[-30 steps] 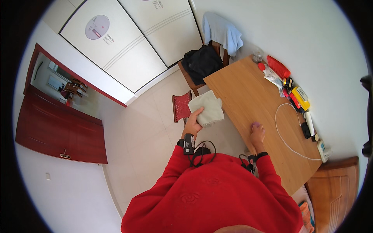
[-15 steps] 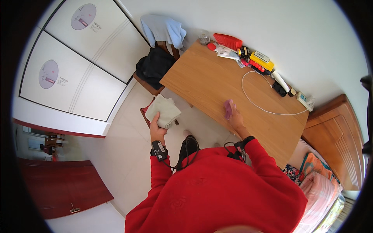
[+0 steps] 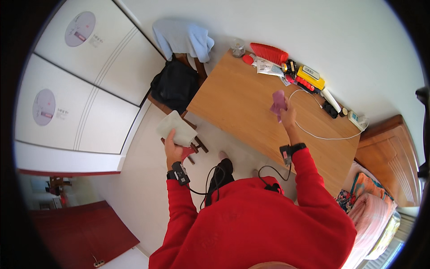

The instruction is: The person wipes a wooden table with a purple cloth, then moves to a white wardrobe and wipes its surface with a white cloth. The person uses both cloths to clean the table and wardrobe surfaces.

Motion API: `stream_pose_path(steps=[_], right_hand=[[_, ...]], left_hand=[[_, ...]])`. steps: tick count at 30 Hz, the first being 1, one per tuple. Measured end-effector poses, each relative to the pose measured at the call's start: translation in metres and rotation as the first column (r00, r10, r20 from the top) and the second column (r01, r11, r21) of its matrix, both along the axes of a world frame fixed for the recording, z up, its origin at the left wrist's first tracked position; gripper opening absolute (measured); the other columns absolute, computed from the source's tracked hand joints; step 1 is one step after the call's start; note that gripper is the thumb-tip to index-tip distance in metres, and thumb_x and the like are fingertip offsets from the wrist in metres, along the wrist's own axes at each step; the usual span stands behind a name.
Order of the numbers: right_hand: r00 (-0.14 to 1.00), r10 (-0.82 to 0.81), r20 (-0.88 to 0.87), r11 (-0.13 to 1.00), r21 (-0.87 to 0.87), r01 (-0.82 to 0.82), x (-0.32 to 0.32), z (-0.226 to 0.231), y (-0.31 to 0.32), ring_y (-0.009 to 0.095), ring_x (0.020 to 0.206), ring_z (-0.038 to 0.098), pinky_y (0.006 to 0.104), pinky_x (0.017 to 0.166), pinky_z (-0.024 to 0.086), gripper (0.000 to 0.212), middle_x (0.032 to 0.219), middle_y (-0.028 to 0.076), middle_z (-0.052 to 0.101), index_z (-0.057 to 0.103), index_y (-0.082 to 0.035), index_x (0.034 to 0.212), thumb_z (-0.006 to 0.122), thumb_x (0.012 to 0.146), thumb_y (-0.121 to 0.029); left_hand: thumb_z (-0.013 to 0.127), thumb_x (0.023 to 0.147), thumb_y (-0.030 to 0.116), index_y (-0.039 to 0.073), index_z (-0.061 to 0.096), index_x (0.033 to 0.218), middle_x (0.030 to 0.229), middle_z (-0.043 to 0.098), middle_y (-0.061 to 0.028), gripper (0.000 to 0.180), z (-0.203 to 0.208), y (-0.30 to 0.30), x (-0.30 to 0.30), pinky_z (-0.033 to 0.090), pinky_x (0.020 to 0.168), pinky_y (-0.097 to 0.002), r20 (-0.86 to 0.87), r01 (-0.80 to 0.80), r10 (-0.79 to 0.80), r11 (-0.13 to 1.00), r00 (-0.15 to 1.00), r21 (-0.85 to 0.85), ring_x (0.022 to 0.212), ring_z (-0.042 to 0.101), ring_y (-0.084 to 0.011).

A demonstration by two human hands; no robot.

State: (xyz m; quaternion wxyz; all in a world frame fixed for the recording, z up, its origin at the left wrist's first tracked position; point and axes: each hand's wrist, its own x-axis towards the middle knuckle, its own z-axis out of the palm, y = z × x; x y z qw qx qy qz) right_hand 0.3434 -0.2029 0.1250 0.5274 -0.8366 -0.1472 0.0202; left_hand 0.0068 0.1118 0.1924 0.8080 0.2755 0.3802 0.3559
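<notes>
My left hand (image 3: 172, 149) grips a folded pale grey-green cloth (image 3: 177, 128), held up in the air to the left of the wooden table (image 3: 233, 92). The thumb lies on top of the cloth and the other fingers are hidden beneath it. My right hand (image 3: 289, 114) is closed on a purple cloth (image 3: 278, 102), which is bunched up and held over the middle of the tabletop. Black devices with cables are strapped to both of my wrists.
Along the table's back edge stand a glass jar (image 3: 237, 47), a red comb-like object (image 3: 269, 53), a yellow box (image 3: 311, 77) and a power strip (image 3: 356, 119). A white cable (image 3: 313, 133) loops across the right side. A chair with black clothing (image 3: 175, 85) stands left; a stool (image 3: 188, 152) sits below the left cloth.
My right hand has moved forward over the table with the purple cloth, which now hangs more spread out. My left hand has shifted slightly left, still gripping its cloth. The view has shifted too.
</notes>
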Motion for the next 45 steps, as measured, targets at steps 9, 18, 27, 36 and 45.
stream_pose_path(steps=[9, 18, 27, 36, 45], right_hand=[[0.970, -0.192, 0.146, 0.750, -0.615, 0.241, 0.035, -0.043, 0.047, 0.038, 0.118, 0.049, 0.0456, 0.093, 0.045, 0.060, 0.131, 0.014, 0.052, 0.037, -0.016, 0.139, 0.054, 0.082, -0.005], [0.960, -0.281, 0.009, 0.714, -0.666, 0.215, 0.025, -0.052, 0.084, 0.037, 0.124, 0.044, 0.0440, 0.099, 0.042, 0.059, 0.134, 0.011, 0.051, 0.039, -0.017, 0.139, 0.052, 0.084, -0.002], [0.972, 0.074, 0.224, 0.827, -0.559, 0.066, 0.063, -0.081, 0.219, 0.032, 0.124, 0.045, 0.0413, 0.102, 0.039, 0.060, 0.129, 0.012, 0.055, 0.042, -0.019, 0.138, 0.058, 0.082, -0.008], [0.968, 0.225, 0.108, 0.790, -0.602, -0.116, 0.112, -0.069, 0.350, 0.035, 0.122, 0.047, 0.0436, 0.100, 0.041, 0.068, 0.133, 0.011, 0.051, 0.043, -0.022, 0.138, 0.068, 0.076, -0.007], [0.916, 0.342, 0.212, 0.804, -0.571, -0.168, 0.153, -0.074, 0.370, 0.035, 0.119, 0.049, 0.0391, 0.102, 0.039, 0.049, 0.131, 0.010, 0.053, 0.058, -0.018, 0.125, 0.062, 0.077, -0.007]], left_hand=[[0.063, 0.087, 0.016, 0.002, 0.047, 0.129, 0.117, 0.058, -0.0087, 0.047, -0.057, 0.095, 0.066, 0.047, 0.089, -0.0359, -0.263, 0.207, -0.143, 0.951, 0.954, 0.232, 0.102, 0.058, -0.0220], [0.067, 0.079, 0.017, -0.003, 0.059, 0.113, 0.107, 0.063, -0.0188, 0.039, -0.126, 0.095, 0.138, 0.045, 0.087, -0.0390, -0.766, 0.677, -0.056, 0.513, 0.640, 0.528, 0.097, 0.060, -0.0322], [0.072, 0.072, 0.014, 0.010, 0.060, 0.120, 0.133, 0.043, -0.0180, 0.050, -0.114, 0.100, 0.123, 0.038, 0.102, -0.0451, -0.852, 0.854, 0.058, -0.023, 0.520, 0.519, 0.123, 0.040, -0.0403], [0.073, 0.073, 0.012, 0.011, 0.056, 0.126, 0.141, 0.036, -0.0171, 0.056, -0.102, 0.109, 0.120, 0.036, 0.104, -0.0440, -0.888, 0.884, -0.013, -0.087, 0.460, 0.459, 0.130, 0.033, -0.0400], [0.070, 0.074, 0.004, 0.015, 0.054, 0.128, 0.138, 0.038, -0.0172, 0.058, -0.099, 0.112, 0.117, 0.039, 0.102, -0.0448, -0.851, 0.849, -0.057, -0.062, 0.522, 0.525, 0.128, 0.035, -0.0425]])
